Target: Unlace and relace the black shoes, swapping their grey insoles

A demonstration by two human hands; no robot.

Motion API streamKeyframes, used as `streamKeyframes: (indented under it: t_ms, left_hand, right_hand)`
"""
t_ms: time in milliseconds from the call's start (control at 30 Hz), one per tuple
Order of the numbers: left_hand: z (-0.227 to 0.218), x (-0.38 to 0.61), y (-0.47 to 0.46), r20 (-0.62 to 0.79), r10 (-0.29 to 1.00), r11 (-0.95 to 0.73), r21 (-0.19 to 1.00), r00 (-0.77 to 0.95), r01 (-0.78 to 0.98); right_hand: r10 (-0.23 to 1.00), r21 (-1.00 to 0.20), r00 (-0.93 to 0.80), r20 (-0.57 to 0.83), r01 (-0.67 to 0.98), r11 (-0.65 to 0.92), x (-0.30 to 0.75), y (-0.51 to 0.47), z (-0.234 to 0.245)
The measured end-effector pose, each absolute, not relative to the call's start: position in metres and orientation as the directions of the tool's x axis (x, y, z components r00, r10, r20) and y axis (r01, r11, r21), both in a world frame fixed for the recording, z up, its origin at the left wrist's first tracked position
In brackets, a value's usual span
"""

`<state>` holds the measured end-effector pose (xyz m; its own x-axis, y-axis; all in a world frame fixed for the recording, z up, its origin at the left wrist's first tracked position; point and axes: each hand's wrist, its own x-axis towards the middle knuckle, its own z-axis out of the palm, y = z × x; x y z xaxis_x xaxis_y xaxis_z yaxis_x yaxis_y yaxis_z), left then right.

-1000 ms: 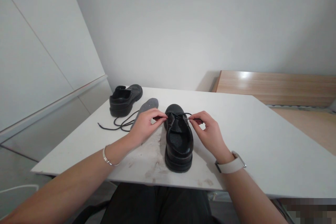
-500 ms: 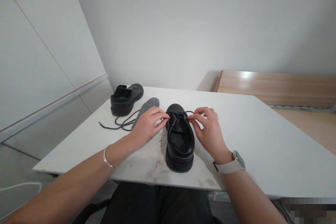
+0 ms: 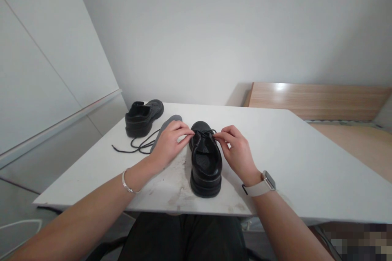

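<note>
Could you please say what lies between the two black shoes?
The head view shows a grey insole, part of a black lace and the left hand between the far shoe and near shoe.

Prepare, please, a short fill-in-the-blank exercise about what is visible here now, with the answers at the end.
1. Both the left hand and the right hand have their fingertips at the near shoe, whose colour is ____.
2. The watch is worn on the person's ____ wrist.
3. From the person's viewpoint, the grey insole lies to the ____ of the near shoe.
4. The number of shoes on the white table is ____.

Missing words: black; right; left; two.
</note>
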<state>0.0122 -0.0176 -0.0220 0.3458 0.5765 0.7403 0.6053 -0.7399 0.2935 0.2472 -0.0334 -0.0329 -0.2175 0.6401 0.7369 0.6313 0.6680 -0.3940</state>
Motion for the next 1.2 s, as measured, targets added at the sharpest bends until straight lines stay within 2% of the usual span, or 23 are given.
streamKeyframes:
  t_ms: [300,367,467,533,800,1033,1200]
  left_hand:
    - [-0.0175,0.0125,-0.0170,0.755,0.457,-0.768,0.069,0.471,0.636]
    - [-0.0160,0.0127,-0.0175,0.737,0.484,-0.774,0.109,0.471,0.624]
    - [-0.0150,0.0134,-0.0178,0.697,0.568,-0.760,0.242,0.437,0.603]
    - [-0.0155,0.0136,-0.0174,0.683,0.591,-0.748,0.266,0.428,0.608]
    - [-0.0193,0.0098,-0.0155,0.671,0.592,-0.745,0.244,0.446,0.621]
    - [-0.0209,0.0101,-0.0146,0.700,0.526,-0.754,0.121,0.483,0.646]
    - [-0.0199,0.0117,-0.0147,0.702,0.519,-0.751,0.104,0.487,0.652]
  right_hand:
    - [0.632,-0.321,-0.272,0.726,0.679,0.661,0.2467,-0.0362,-0.0332]
    - [0.634,-0.323,-0.271,0.724,0.679,0.659,0.2466,-0.0364,-0.0335]
    - [0.648,-0.350,-0.259,0.716,0.670,0.654,0.2463,-0.0360,-0.0338]
    - [0.657,-0.367,-0.256,0.709,0.661,0.654,0.2462,-0.0358,-0.0341]
    - [0.677,-0.415,-0.242,0.695,0.634,0.653,0.2477,-0.0366,-0.0356]
    - [0.695,-0.437,-0.237,0.679,0.630,0.642,0.2469,-0.0373,-0.0343]
    - [0.697,-0.445,-0.231,0.679,0.625,0.641,0.2467,-0.0374,-0.0351]
